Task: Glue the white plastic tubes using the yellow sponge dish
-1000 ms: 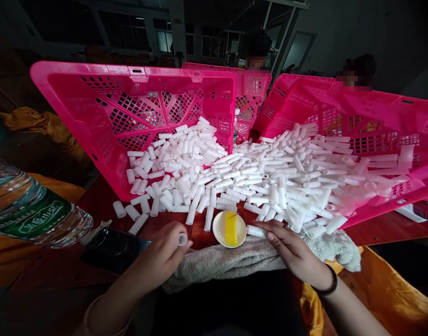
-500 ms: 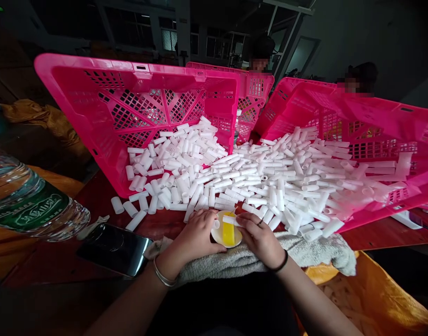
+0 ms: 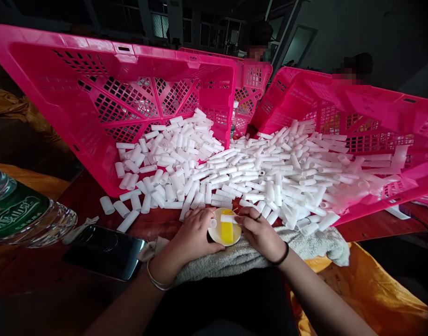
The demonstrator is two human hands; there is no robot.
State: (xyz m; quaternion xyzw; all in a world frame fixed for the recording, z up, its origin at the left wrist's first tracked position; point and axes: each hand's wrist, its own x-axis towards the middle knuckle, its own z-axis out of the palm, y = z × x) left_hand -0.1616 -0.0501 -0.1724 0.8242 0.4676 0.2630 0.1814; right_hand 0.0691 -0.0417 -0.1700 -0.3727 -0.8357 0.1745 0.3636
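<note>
A small round whitish dish (image 3: 217, 237) with a yellow rectangular block (image 3: 227, 233) in it sits between my hands, at the edge of a grey towel (image 3: 231, 263). My left hand (image 3: 199, 233) is closed round a short white tube (image 3: 212, 223), its open end showing past the fingers, and the thumb lies along the dish's near edge. In the fingertips of my right hand (image 3: 258, 232) is another white tube (image 3: 228, 218), held crosswise over the yellow block. Whether that tube touches the block, I cannot tell.
Many loose white tubes (image 3: 245, 170) spill from two tipped pink crates (image 3: 125, 60) (image 3: 287, 95) onto the red table (image 3: 158, 223). A phone (image 3: 104, 252) and a large water bottle (image 3: 28, 210) are at left. Two people are beyond the crates.
The view has shifted a little, so the crates and bottle appear further left and higher. The tube in my right hand now lies more level over the yellow block. Both grips stay the same.
</note>
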